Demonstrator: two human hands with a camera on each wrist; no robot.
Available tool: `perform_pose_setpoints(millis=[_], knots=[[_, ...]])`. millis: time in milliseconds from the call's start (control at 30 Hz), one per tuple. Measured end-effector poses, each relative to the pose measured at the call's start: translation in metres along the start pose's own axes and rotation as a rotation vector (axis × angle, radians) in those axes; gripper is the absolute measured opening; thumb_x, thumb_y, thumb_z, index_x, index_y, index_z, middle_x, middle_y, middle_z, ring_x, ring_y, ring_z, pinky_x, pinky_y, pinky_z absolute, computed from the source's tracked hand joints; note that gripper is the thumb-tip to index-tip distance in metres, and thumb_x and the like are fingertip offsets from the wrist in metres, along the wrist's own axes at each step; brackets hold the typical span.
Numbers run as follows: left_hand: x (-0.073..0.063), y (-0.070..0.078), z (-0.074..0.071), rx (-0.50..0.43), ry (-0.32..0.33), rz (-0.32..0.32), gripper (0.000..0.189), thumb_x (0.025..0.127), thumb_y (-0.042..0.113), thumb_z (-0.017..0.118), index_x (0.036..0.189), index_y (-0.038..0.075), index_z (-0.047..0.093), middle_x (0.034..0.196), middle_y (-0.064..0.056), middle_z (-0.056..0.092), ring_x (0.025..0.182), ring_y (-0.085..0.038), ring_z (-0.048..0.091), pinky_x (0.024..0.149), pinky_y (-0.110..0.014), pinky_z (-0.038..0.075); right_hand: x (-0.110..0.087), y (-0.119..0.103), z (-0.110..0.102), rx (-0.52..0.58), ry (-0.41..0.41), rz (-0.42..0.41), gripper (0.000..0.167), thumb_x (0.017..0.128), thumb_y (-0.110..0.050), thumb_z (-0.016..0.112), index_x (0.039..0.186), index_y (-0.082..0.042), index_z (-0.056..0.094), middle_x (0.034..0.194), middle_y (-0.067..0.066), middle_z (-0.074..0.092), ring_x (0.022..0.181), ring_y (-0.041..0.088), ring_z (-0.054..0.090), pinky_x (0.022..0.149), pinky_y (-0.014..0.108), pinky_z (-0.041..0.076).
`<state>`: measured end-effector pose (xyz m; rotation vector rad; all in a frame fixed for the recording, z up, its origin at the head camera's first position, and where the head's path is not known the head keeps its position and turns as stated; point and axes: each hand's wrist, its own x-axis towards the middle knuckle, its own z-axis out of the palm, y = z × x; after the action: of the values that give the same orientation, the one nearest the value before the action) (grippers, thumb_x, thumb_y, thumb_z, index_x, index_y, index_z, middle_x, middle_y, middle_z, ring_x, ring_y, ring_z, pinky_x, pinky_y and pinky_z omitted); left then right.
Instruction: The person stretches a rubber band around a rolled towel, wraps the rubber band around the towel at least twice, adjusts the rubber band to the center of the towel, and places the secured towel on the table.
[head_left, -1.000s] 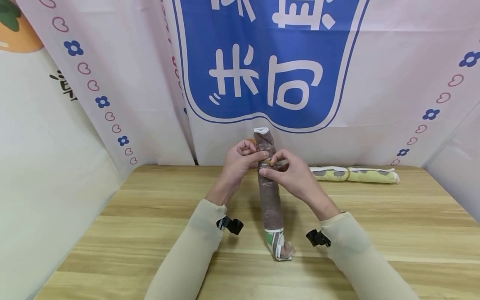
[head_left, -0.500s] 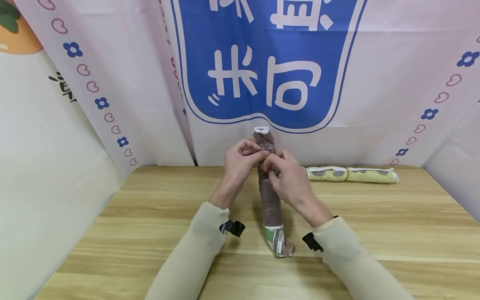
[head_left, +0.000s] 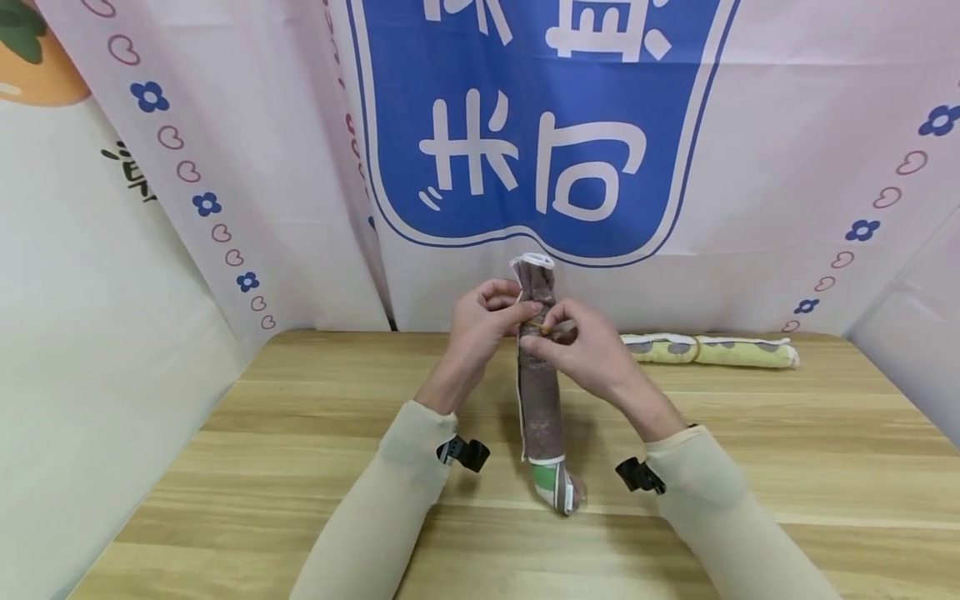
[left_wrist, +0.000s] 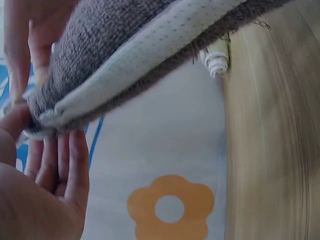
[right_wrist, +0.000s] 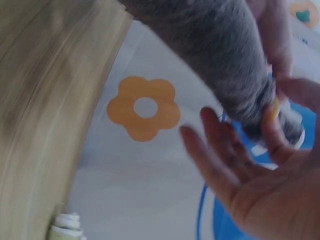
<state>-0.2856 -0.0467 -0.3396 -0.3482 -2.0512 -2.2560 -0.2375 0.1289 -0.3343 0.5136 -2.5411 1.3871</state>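
A rolled brown-grey towel [head_left: 542, 408] with white edging is held lengthwise, its far end raised in front of the backdrop. A green, white and striped flap [head_left: 551, 482] hangs folded at its near end. My left hand [head_left: 483, 321] grips the roll near the far end, thumb on top and fingers behind. Around the roll there runs a thin yellowish rubber band [head_left: 537, 324], pinched between thumb and forefinger of my right hand [head_left: 588, 346]. In the right wrist view the band [right_wrist: 273, 107] shows under the fingertip, and the other fingers are spread beside the towel [right_wrist: 210, 55].
A yellow-green rolled towel [head_left: 738, 353] with grey spots lies at the table's back edge on the right, a band [head_left: 696, 349] round its middle. Behind the wooden table [head_left: 300, 467] hangs a printed cloth backdrop [head_left: 315, 275].
The brown-grey roll has turned, so white edging now shows along its left side. My right hand moved in towards the left thumb, then back right, pinching the band.
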Motion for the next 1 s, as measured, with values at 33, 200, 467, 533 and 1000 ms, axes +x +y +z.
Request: perform_pose_setpoints(millis=[33,200,467,533,1000], knots=[[-0.001,0.001,0.001,0.007,0.012,0.012,0.026,0.089,0.006,0.085,0.111,0.004,0.070,0.095,-0.008,0.074,0.081,-0.015,0.067,0.069,-0.027,0.057,-0.001,-0.002,0.003,-0.060,0.019,-0.014,0.030,0.094,-0.020,0.083,0.103,-0.006,0.059,0.108,0.013,0.061,0.090,0.027,0.065,0.072,0.039,0.054],[-0.004,0.003,0.005,0.021,0.073,0.043,0.021,0.088,0.002,0.084,0.102,0.005,0.069,0.089,-0.006,0.072,0.075,-0.014,0.065,0.062,-0.026,0.056,-0.006,-0.009,0.017,-0.301,0.141,-0.189,0.025,0.088,-0.007,0.084,0.096,-0.009,0.061,0.106,0.016,0.058,0.077,0.031,0.060,0.062,0.046,0.053],[0.001,0.002,0.000,-0.016,0.012,0.009,0.025,0.092,0.007,0.080,0.111,0.004,0.065,0.102,-0.009,0.072,0.086,-0.017,0.069,0.072,-0.031,0.061,-0.002,-0.002,0.011,-0.164,0.122,-0.260,0.019,0.091,0.009,0.071,0.095,-0.009,0.066,0.107,0.016,0.059,0.088,0.033,0.065,0.071,0.049,0.058],[0.002,0.001,-0.005,-0.041,-0.069,-0.010,0.028,0.094,0.009,0.076,0.119,0.003,0.063,0.111,-0.013,0.072,0.095,-0.019,0.070,0.080,-0.035,0.062,0.000,0.000,0.006,-0.006,0.071,-0.178,0.018,0.094,0.011,0.069,0.098,-0.005,0.064,0.111,0.017,0.060,0.097,0.034,0.068,0.077,0.047,0.059],[-0.001,0.000,-0.002,-0.065,-0.033,0.029,0.025,0.089,-0.001,0.081,0.093,0.010,0.059,0.088,-0.003,0.058,0.077,-0.014,0.057,0.063,-0.024,0.055,0.001,0.001,-0.001,0.026,-0.001,-0.049,0.029,0.094,-0.016,0.083,0.102,-0.005,0.057,0.107,0.015,0.061,0.095,0.030,0.066,0.075,0.042,0.058]])
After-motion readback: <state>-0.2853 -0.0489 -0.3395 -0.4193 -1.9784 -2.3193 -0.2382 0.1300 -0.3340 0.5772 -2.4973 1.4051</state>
